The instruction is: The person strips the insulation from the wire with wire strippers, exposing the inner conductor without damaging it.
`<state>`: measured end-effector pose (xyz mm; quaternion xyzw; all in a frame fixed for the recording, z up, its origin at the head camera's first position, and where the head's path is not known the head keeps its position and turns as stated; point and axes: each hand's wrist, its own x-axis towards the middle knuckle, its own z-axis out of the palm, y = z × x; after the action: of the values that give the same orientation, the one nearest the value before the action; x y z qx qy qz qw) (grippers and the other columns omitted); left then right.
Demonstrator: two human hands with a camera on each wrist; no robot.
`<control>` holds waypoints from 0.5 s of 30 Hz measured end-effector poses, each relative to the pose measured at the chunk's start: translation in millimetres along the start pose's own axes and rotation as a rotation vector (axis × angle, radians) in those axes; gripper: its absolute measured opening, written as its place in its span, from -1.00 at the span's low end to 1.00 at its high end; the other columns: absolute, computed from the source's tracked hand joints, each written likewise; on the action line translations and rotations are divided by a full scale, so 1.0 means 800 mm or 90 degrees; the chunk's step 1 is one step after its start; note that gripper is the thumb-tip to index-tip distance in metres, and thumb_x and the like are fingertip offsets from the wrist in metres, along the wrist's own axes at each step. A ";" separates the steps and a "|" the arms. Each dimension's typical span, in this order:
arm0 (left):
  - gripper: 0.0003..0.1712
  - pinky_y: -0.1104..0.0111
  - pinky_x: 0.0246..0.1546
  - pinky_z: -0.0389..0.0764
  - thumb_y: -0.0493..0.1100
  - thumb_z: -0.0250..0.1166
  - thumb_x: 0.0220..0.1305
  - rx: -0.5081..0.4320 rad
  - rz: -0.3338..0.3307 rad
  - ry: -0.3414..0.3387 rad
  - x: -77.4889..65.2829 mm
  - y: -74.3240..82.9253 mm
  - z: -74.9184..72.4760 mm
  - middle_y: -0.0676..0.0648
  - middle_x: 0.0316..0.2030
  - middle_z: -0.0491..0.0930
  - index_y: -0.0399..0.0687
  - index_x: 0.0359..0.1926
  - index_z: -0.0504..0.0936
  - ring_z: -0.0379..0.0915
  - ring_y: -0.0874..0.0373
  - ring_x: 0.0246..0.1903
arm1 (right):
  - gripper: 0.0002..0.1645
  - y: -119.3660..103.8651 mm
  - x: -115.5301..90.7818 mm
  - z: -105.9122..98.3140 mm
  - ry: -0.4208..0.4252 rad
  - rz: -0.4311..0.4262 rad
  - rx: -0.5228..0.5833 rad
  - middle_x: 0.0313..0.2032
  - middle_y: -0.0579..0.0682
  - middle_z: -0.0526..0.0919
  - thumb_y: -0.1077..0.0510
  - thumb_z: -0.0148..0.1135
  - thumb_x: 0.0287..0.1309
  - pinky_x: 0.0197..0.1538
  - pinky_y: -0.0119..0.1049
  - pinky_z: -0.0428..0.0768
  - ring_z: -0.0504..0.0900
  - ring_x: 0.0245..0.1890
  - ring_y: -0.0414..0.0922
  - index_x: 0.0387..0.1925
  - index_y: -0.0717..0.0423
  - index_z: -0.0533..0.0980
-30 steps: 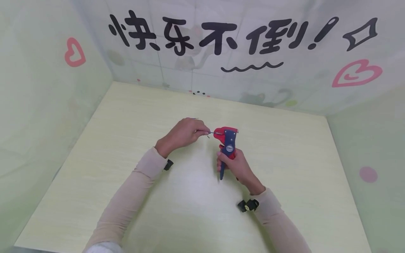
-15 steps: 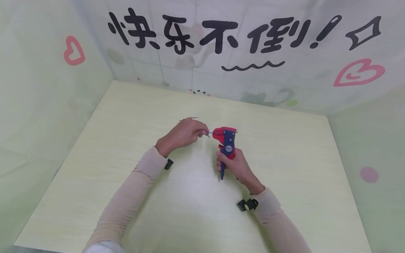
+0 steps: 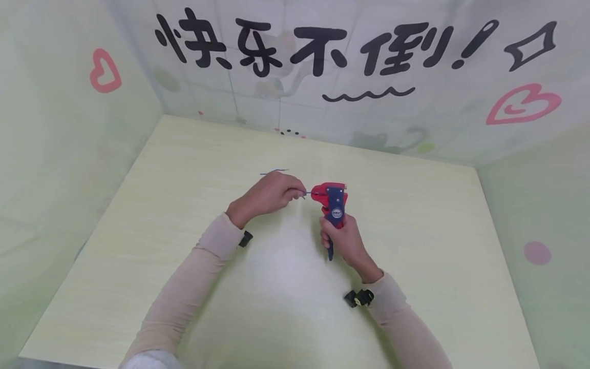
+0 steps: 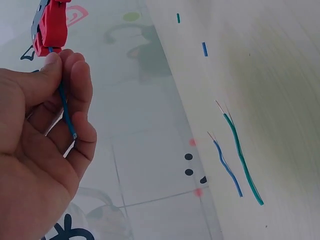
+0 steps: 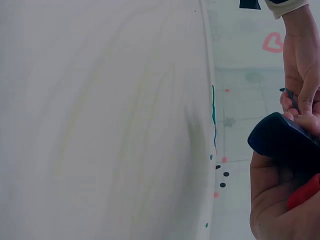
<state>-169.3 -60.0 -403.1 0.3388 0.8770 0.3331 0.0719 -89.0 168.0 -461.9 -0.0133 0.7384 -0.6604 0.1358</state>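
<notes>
My left hand [image 3: 269,196] pinches a short blue wire [image 4: 64,107] between thumb and fingertips. The wire's lower end runs down past the curled fingers in the left wrist view. Its other end meets the red nose of a wire stripper [image 3: 336,205]; how far in it reaches is hidden. My right hand [image 3: 346,241] grips the stripper's dark blue handle, nose toward the left hand. In the right wrist view, the dark handle end [image 5: 280,135] and a bit of red show in the palm. Beyond the left hand lie a green wire [image 4: 241,157] and another blue wire [image 4: 228,170], both with bare ends.
Small cut pieces of blue insulation [image 4: 204,49] and green insulation [image 4: 178,18] lie apart on the pale tabletop [image 3: 276,307]. Printed curtains [image 3: 286,97] stand behind and along both sides of the table. Each wrist carries a black camera [image 3: 358,298].
My right hand and the wire stripper have shifted slightly right, and the handle has tilted a little. The left hand has barely moved and still pinches the wire.
</notes>
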 end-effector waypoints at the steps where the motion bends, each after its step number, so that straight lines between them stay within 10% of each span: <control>1: -0.81 0.33 -0.14 0.62 -0.23 0.30 0.34 0.001 -0.005 0.001 0.000 0.000 -0.001 0.01 -0.25 0.74 -0.11 -0.08 0.76 0.57 0.20 -0.31 | -0.76 -0.001 0.000 -0.001 -0.006 0.005 -0.001 -0.60 0.02 0.55 0.12 0.16 0.38 -0.43 -0.32 0.61 0.55 -0.63 -0.10 -0.27 0.25 0.41; 15: -0.80 0.22 0.06 0.57 -0.22 0.35 0.30 0.086 -0.030 0.055 -0.004 0.001 -0.009 -0.01 -0.15 0.76 -0.05 -0.07 0.78 0.66 0.11 -0.12 | -0.66 -0.008 -0.001 -0.008 -0.050 0.060 0.016 -0.49 0.02 0.62 0.03 0.23 0.35 -0.27 -0.26 0.70 0.64 -0.53 -0.08 -0.12 0.23 0.43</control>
<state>-169.0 -65.1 -397.3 0.3074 0.9075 0.2858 0.0187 -90.4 173.6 -454.9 -0.0025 0.7240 -0.6615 0.1955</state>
